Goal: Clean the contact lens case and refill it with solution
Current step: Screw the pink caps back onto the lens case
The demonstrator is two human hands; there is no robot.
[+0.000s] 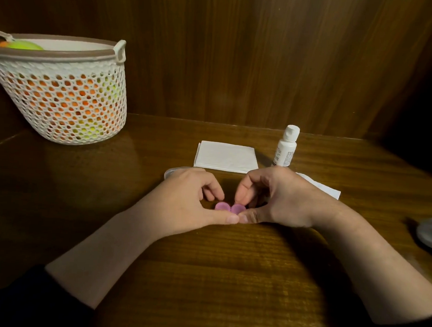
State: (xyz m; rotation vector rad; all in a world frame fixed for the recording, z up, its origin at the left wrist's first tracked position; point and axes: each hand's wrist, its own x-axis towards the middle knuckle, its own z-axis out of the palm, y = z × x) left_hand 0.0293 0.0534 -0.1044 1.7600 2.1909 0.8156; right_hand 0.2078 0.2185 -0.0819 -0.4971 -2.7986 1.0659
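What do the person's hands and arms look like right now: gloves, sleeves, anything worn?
Both the left hand and right hand are bare, with no gloves, rings or watch visible. The forearms are uncovered; dark sleeves are pushed up toward the elbows at the frame's bottom corners.

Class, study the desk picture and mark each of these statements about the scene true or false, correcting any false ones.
1. Both hands, left hand and right hand, meet at the pink lens case. True.
2. The white bottle lies on its side. False: it stands upright, capped.
3. The mesh basket sits at the far left. True.
4. The folded tissue lies inside the basket. False: it lies on the desk beside the bottle.
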